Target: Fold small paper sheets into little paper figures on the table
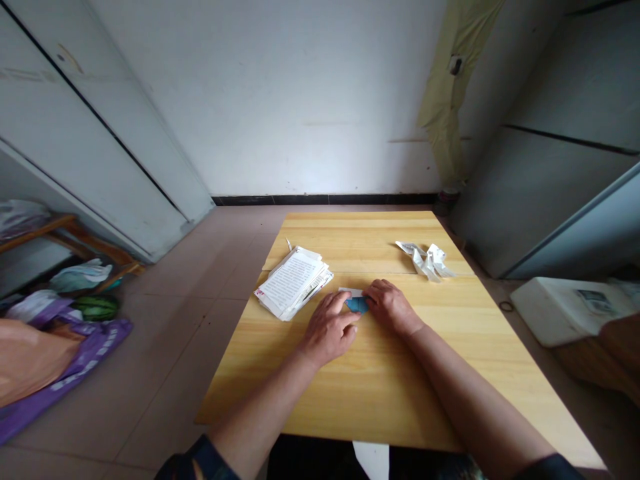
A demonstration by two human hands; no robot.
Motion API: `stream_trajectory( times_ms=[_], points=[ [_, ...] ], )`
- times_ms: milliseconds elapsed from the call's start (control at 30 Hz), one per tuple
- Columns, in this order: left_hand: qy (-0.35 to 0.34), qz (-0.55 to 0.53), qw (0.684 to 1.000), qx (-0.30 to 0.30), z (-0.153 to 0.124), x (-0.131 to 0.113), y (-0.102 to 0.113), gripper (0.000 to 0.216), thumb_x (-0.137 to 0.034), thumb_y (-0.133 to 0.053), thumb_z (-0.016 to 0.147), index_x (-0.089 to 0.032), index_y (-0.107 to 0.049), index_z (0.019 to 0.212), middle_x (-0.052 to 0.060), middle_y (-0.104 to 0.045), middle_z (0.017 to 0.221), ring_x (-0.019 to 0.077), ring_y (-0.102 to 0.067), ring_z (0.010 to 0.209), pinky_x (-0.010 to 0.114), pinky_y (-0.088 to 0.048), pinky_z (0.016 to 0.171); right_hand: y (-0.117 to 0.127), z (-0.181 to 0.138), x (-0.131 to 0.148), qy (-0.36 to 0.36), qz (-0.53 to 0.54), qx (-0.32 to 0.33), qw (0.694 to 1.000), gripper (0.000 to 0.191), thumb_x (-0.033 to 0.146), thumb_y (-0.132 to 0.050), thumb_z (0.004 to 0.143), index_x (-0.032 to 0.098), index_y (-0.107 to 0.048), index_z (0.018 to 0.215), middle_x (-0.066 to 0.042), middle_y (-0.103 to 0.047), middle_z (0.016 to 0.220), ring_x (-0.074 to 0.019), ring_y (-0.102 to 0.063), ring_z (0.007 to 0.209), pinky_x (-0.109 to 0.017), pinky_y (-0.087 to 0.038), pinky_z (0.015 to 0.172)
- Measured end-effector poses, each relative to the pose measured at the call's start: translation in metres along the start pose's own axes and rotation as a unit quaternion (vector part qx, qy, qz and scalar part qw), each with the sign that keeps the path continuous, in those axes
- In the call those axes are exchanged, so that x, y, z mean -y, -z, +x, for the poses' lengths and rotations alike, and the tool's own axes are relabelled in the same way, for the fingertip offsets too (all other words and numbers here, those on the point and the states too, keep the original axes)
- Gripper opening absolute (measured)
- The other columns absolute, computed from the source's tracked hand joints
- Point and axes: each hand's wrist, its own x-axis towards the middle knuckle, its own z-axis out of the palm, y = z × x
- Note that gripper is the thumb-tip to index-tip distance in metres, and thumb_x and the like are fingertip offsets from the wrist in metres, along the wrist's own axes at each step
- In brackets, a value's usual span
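A small folded piece of paper [356,301], blue and white, lies near the middle of the wooden table [380,380]. My left hand [329,328] rests on its left side with fingers curled down, pressing it. My right hand [391,307] covers its right side, fingers bent onto the paper. Both hands hold the paper flat against the table. Most of the paper is hidden under my fingers.
A stack of printed pages [293,281] lies left of my hands. Crumpled paper strips [426,259] sit at the far right of the table. Bags [60,353] and a watermelon [97,307] lie on the floor at left; a white box [565,308] stands at right.
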Motion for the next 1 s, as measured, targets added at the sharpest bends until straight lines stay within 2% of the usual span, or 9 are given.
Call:
stream_trajectory(
  times_ms=[300, 433, 533, 833, 1000],
  points=[
    [0.014, 0.017, 1.000, 0.008, -0.003, 0.001, -0.002, 0.031, -0.012, -0.059, 0.074, -0.024, -0.069, 0.101, 0.009, -0.049, 0.130, 0.0278, -0.047, 0.120, 0.049, -0.042, 0.102, 0.003, -0.003, 0.003, 0.060, -0.031, -0.007, 0.998, 0.019, 0.016, -0.050, 0.090, 0.016, -0.066, 0.079, -0.006, -0.060, 0.078, -0.0171, -0.049, 0.075, -0.027, -0.039, 0.071],
    [0.015, 0.014, 1.000, 0.006, -0.004, 0.001, -0.003, 0.030, -0.013, -0.059, 0.074, -0.023, -0.069, 0.101, 0.010, -0.049, 0.129, 0.0275, -0.046, 0.121, 0.047, -0.042, 0.102, 0.003, -0.006, 0.003, 0.056, -0.044, -0.026, 0.997, 0.022, 0.016, -0.048, 0.092, 0.015, -0.064, 0.078, -0.007, -0.058, 0.076, -0.0178, -0.048, 0.074, -0.027, -0.038, 0.069],
    [0.015, 0.016, 1.000, 0.006, -0.004, 0.000, -0.003, 0.030, -0.012, -0.058, 0.074, -0.023, -0.069, 0.100, 0.009, -0.049, 0.129, 0.0275, -0.046, 0.120, 0.048, -0.042, 0.101, 0.003, -0.008, 0.001, 0.066, -0.047, -0.015, 0.997, 0.021, 0.016, -0.048, 0.091, 0.015, -0.064, 0.078, -0.007, -0.058, 0.077, -0.0181, -0.047, 0.074, -0.028, -0.038, 0.069],
    [0.022, 0.029, 0.999, 0.010, -0.003, -0.002, -0.005, 0.030, -0.014, -0.059, 0.074, -0.024, -0.067, 0.101, 0.009, -0.051, 0.128, 0.0283, -0.045, 0.122, 0.051, -0.039, 0.104, 0.019, -0.016, 0.001, 0.096, -0.064, 0.031, 0.993, 0.017, 0.022, -0.049, 0.092, 0.019, -0.066, 0.094, -0.007, -0.059, 0.085, -0.0197, -0.048, 0.083, -0.031, -0.036, 0.073],
    [0.017, 0.042, 0.999, 0.017, -0.003, -0.003, -0.003, 0.029, -0.015, -0.058, 0.074, -0.025, -0.064, 0.102, 0.008, -0.050, 0.126, 0.0271, -0.045, 0.122, 0.051, -0.037, 0.105, 0.013, -0.025, -0.004, 0.099, -0.031, -0.002, 0.995, 0.023, 0.020, -0.046, 0.093, 0.018, -0.066, 0.104, -0.009, -0.062, 0.093, -0.0200, -0.050, 0.088, -0.032, -0.038, 0.078]
  ],
)
